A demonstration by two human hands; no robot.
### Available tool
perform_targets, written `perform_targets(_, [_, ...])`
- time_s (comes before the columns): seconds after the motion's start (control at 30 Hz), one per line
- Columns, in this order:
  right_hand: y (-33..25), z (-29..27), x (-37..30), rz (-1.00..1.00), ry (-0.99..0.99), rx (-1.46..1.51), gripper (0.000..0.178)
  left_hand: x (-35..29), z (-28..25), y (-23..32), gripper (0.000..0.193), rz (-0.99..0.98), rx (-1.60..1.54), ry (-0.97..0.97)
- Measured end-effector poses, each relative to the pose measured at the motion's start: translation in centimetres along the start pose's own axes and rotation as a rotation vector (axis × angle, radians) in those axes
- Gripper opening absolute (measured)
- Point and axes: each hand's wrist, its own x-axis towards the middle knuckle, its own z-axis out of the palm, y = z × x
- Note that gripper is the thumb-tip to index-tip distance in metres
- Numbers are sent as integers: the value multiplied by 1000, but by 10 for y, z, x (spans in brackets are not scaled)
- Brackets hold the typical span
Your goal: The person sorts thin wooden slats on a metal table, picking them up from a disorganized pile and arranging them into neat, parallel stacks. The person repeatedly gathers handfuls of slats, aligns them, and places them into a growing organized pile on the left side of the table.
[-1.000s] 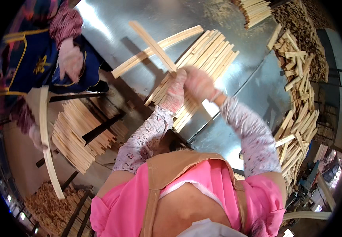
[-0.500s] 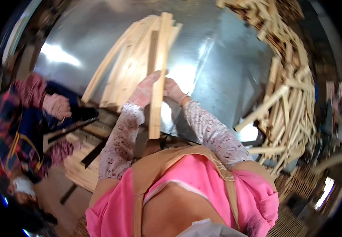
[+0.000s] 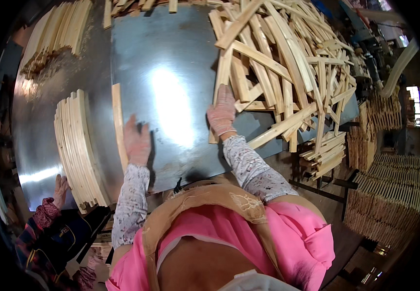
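Observation:
My left hand, in a pinkish work glove, has its fingers apart over the metal table. Just left of it lies a single pale wooden strip, apart from the other wood; I see nothing in that hand. My right hand, gloved the same way, is closed around a slightly curved wooden strip at the left edge of a big jumbled pile of strips. That strip's lower end shows below the hand, and its upper end is under another piece.
Farther left stands a neat row of strips, with a co-worker's hand beside it. Another row lies at the far left of the metal table. Stacked strips stand off the table's right side.
Both hands were together on one strip held above the row. Now they are apart: the right has moved to the jumbled pile and grips a strip there; the left holds nothing.

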Motion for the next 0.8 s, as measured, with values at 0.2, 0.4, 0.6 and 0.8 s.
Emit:
perform_targets(0.2, [-18,-75,36,-111,-241,599,58,7,132,93,41,-638,-917,-712])
perform_targets(0.4, [15,-93,283,318,6,162,72,2,129,135,54,-687,-926,-490])
perform_targets(0.6, [46,-51,277,-131,-151,-681,23,25,99,196,43,-606,-987,-274])
perform_targets(0.8, [18,-115,46,-538,-513,135,27,53,161,182,56,-406,-1123,-257])
